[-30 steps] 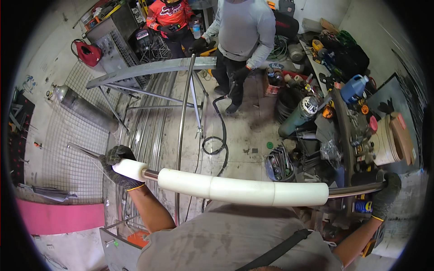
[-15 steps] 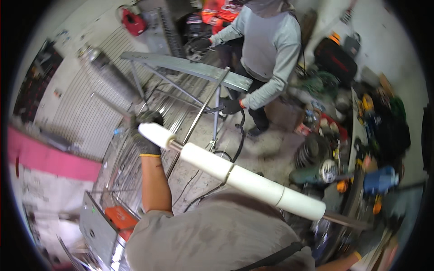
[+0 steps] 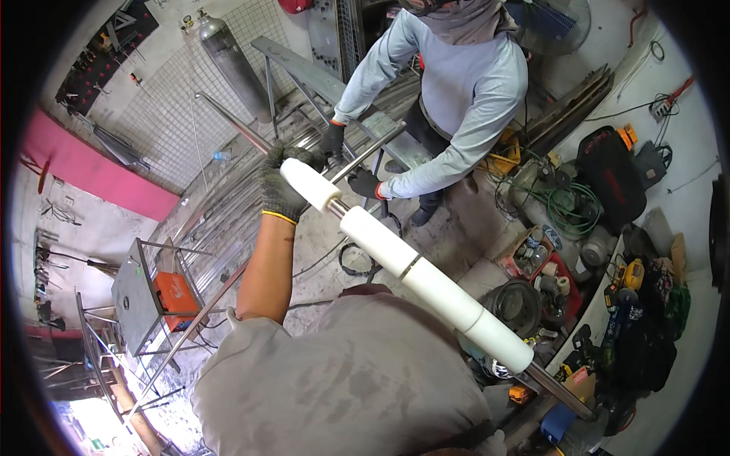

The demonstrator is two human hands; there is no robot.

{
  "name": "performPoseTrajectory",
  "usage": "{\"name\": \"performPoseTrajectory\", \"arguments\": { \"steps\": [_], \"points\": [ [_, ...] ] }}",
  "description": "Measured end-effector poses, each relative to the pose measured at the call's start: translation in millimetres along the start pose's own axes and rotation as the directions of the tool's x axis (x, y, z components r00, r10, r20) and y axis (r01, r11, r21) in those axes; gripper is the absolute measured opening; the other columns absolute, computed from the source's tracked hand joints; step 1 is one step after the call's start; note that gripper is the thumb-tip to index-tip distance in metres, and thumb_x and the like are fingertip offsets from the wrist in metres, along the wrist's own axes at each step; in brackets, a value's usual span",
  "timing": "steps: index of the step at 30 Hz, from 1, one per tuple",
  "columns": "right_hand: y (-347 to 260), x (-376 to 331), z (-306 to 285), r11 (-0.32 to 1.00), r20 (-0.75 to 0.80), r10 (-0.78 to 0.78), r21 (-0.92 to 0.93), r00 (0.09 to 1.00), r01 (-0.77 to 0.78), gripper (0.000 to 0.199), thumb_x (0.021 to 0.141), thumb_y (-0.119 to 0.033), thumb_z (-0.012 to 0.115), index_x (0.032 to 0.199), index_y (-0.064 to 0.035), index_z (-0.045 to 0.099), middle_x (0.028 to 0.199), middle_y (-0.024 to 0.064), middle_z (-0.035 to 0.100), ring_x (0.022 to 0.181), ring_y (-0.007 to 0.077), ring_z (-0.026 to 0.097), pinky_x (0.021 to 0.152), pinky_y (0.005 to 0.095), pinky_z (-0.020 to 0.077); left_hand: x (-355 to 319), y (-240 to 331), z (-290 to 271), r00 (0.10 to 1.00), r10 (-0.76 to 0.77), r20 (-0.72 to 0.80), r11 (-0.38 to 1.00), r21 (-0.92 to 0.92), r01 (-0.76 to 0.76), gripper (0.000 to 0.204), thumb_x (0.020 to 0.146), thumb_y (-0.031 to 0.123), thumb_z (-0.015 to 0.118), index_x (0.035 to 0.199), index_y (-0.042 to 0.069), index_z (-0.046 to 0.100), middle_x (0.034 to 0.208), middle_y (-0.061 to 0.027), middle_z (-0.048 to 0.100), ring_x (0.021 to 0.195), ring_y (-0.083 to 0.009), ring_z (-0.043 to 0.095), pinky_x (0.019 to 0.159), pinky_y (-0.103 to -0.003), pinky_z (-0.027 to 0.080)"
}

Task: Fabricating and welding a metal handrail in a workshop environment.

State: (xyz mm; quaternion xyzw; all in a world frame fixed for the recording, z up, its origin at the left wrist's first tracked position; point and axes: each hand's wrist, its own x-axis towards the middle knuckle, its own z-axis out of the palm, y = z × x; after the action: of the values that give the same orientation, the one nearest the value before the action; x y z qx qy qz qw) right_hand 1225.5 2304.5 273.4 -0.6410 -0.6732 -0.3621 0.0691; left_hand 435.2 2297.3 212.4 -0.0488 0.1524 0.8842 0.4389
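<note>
With the left grip (image 3: 280,182) clamped on the white-sleeved steel tube (image 3: 553,387) and the right grip (image 3: 587,435) unclear, careless swinging might strike the far co-worker (image 3: 471,95).

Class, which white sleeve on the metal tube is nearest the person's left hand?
The upper-left white sleeve, at the left hand; bare metal tube separates it from the other sleeves.
</note>
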Motion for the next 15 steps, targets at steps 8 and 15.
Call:
{"name": "performPoseTrajectory", "arguments": {
  "steps": [8,15],
  "points": [
    [-34,60,37,0.883,0.31,0.222,0.338,0.925,-0.325,0.016,0.091,-0.012,0.072,0.103,-0.0007,0.07,0.085,0.0186,0.067,0.079,0.0348,0.062,0.074,0.0413,0.0509,47,12,-28,0.958,0.084,0.274,0.987,-0.152,-0.043,0.033,0.096,0.02,0.07,0.075,0.009,0.048,0.072,-0.0027,0.046,0.07,-0.0188,0.048,0.076,-0.035,0.048],
    [-97,131,64,0.826,0.321,0.083,0.508,0.943,-0.246,0.018,0.085,-0.015,0.078,0.091,-0.0011,0.07,0.084,0.0201,0.068,0.078,0.0382,0.064,0.074,0.0426,0.0514,72,33,0,0.91,0.181,0.373,0.975,-0.186,-0.117,0.03,0.103,0.023,0.063,0.08,0.009,0.05,0.077,-0.0024,0.048,0.071,-0.0184,0.049,0.081,-0.038,0.046]
  ]
}}
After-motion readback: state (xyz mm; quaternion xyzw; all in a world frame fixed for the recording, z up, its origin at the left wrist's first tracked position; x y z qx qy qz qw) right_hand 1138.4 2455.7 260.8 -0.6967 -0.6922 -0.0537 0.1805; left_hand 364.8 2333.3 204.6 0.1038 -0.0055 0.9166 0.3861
